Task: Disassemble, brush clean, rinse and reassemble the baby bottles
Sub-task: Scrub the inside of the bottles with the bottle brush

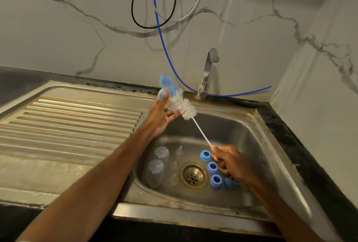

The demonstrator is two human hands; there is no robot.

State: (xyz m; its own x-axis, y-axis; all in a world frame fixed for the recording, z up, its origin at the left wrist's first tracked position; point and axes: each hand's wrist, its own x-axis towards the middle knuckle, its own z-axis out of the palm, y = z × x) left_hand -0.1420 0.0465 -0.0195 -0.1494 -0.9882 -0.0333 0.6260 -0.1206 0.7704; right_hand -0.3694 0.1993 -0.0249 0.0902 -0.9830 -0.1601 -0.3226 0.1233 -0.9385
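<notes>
Disassembly done: clear plastic bottles point(156, 172), clear teats point(173, 166) and blue screw rings point(212, 167) lie in steel sink point(251, 144). My left hand point(159, 117) holds third clear bottle point(170, 106) over the sink's back rim; right hand point(230, 162) clenches white-bristled blue-tipped brush point(185, 106). Brushing underway, I judge; rinsing and reassembly left.

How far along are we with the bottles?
Done: disassembly; rings, nipples and two bottles lie apart in the sink. In hand: left hand holds a third bottle, right hand the brush. Left: remaining brushing, rinsing (tap not running), reassembly.
</notes>
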